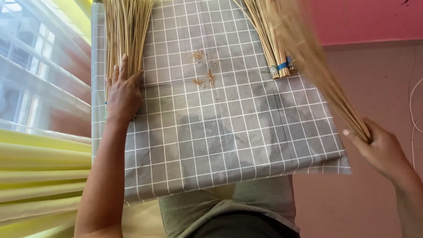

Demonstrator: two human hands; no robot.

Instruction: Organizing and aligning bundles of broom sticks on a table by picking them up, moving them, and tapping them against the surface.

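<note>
From the head camera, looking straight down: the left hand [123, 92] lies flat and open, palm down, on the near ends of a loose sheaf of thin straw-coloured sticks [126, 30] at the left side of the desk [221, 133], which wears a grey cloth with a white grid. The right hand [383, 150] is off the desk's right edge, fingers closed round the butt end of a blurred bundle of sticks [308, 57] that slants up and away across the corner. The blur says it is swinging. A third lot, the tied bundle [270, 33], lies at the upper right, bound near its end with blue and pale bands. A few crumbs of straw debris [202, 67] sit mid-cloth.

How will these handle? They look very light, springy along the length, and brittle singly. A loose sheaf is likely to fan out and slip, so the sound grip is close to the cut ends, wrapped all round, as the right hand has it. The flat left palm only pins its sheaf; it holds nothing.
</note>
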